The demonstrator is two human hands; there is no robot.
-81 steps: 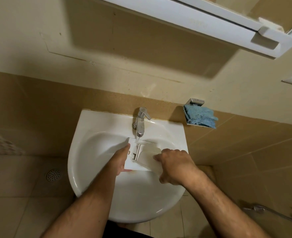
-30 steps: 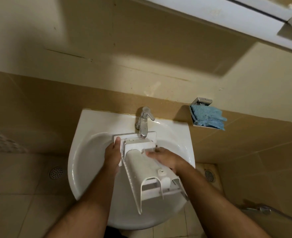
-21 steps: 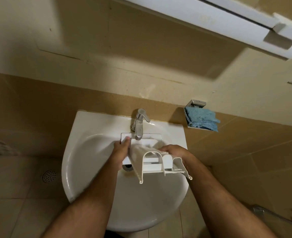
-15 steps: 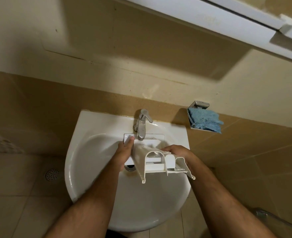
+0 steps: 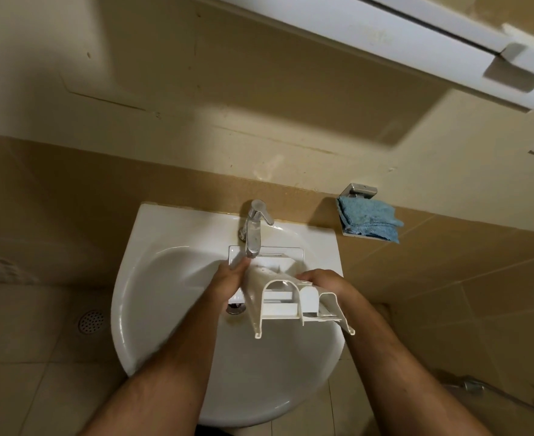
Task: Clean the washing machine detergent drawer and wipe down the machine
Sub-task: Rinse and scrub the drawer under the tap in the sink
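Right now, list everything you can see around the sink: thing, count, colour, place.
detergent drawer: one, white, tilted over the basin, front end under the tap
sink: one, white, against the tiled wall
tap: one, chrome, at the back of the sink
sink drain: one, metal, in the basin beside the drawer
cloth: one, blue, on a wall holder right of the sink
wall holder: one, metal, above the cloth
cabinet: one, white, on the wall overhead
floor drain: one, metal, in the floor tiles left of the sink
left hand: one, against the drawer's left side
right hand: one, grip on the drawer's right side
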